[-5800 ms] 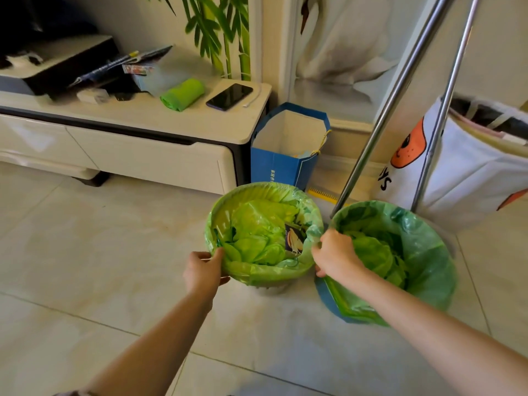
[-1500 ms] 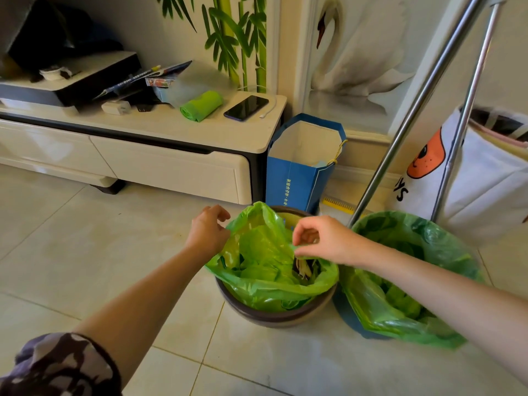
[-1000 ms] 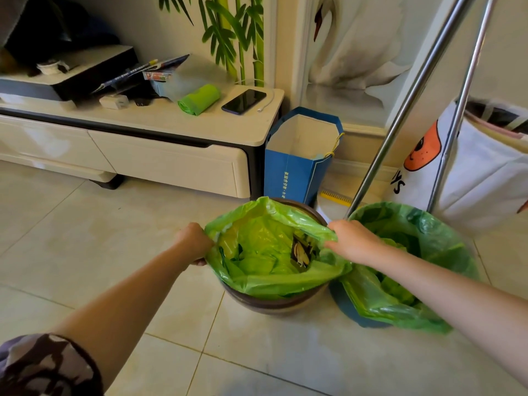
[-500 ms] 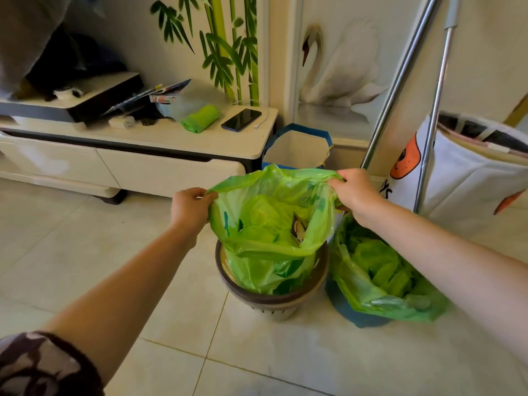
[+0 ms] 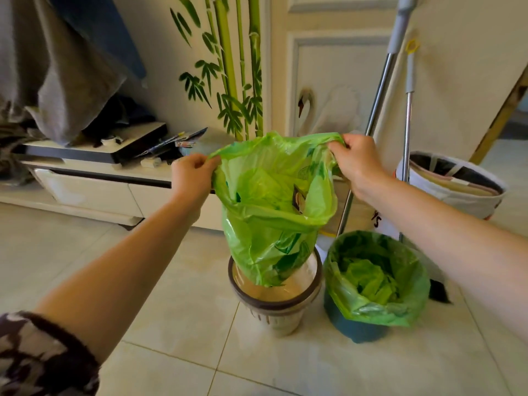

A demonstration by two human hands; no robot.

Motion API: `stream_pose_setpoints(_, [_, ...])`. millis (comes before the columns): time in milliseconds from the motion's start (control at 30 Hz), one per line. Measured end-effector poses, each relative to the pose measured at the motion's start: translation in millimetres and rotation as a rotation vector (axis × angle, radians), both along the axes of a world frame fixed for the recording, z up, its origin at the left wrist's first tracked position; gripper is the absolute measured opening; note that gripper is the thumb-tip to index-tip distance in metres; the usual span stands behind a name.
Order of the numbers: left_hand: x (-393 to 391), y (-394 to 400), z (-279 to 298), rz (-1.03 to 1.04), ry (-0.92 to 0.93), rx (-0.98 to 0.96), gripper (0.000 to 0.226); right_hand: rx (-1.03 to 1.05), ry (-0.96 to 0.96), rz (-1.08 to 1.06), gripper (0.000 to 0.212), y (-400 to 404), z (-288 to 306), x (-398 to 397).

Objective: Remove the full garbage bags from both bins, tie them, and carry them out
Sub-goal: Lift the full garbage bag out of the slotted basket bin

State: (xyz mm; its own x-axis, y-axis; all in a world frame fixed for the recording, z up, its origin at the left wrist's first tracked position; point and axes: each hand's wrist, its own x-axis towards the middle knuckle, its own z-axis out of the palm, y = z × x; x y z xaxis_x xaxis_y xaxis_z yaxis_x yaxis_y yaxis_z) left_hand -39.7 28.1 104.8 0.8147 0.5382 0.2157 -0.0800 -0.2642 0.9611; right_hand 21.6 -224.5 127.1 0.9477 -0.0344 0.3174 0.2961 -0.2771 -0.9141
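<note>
A green garbage bag (image 5: 268, 218) hangs stretched between my hands, its bottom tip still just inside the mouth of a cream bin with a brown rim (image 5: 275, 300). My left hand (image 5: 191, 174) pinches the bag's left top edge. My right hand (image 5: 357, 158) grips the right top edge. The bag's mouth is open and green scraps show inside. To the right stands a blue bin (image 5: 354, 328) lined with a second green bag (image 5: 374, 278), full of green scraps, its rim folded over the bin.
A low white cabinet (image 5: 85, 190) with clutter on top runs along the left wall. Two metal poles (image 5: 380, 90) lean against the wall behind the bins. A white fabric basket (image 5: 454, 190) stands at the right. Tiled floor lies in front.
Both hands have lifted the left bag upward, so most of it is now above the cream bin. The view has tilted up and back.
</note>
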Motion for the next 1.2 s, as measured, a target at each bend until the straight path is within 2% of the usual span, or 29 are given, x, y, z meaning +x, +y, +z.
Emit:
stream_pose_setpoints(167, [-29.7, -12.0, 34.8, -0.019, -0.086, 0.035, 0.024, 0.006, -0.102, -0.021, 0.018, -7.2, 32.7, -23.8])
stream_pose_setpoints(300, [-54.6, -23.9, 44.7, -0.061, -0.086, 0.064, 0.024, -0.069, -0.13, -0.001, 0.03, -15.3, 41.3, -45.5])
stream_pose_setpoints(533, [-91.2, -41.5, 31.6, -0.203, -0.001, 0.062, 0.023, -0.154, -0.043, 0.27, 0.012, -29.3, 39.5, -88.9])
stream_pose_setpoints(633, [-104.6, -47.2, 20.1, -0.226, 0.045, 0.051, 0.023, -0.215, -0.012, 0.306, 0.016, -34.5, 34.7, -102.1])
stream_pose_setpoints(800, [-117.8, -49.5, -6.9, -0.271, 0.186, -0.004, 0.025, -0.378, 0.067, 0.318, 0.015, -38.6, 13.0, -116.6])
stream_pose_setpoints(867, [-120.0, -49.0, -22.9, -0.285, 0.254, 0.032, 0.027, -0.433, 0.138, 0.344, 0.015, -40.7, -2.5, -121.3])
stream_pose_setpoints(967, [-121.8, -47.7, -49.6, -0.301, 0.335, 0.114, 0.03, -0.569, 0.223, 0.384, 0.029, -43.4, -34.0, -123.0])
stream_pose_setpoints(1100, [-118.3, -37.0, -94.8, -0.344, 0.496, 0.227, 0.024, -0.782, 0.33, 0.448, 0.029, -40.7, -74.2, -122.9])
stream_pose_setpoints(1200, [-110.2, -25.7, -122.3, -0.338, 0.595, 0.208, 0.024, -0.868, 0.379, 0.475, 0.033, -36.0, -104.3, -115.8])
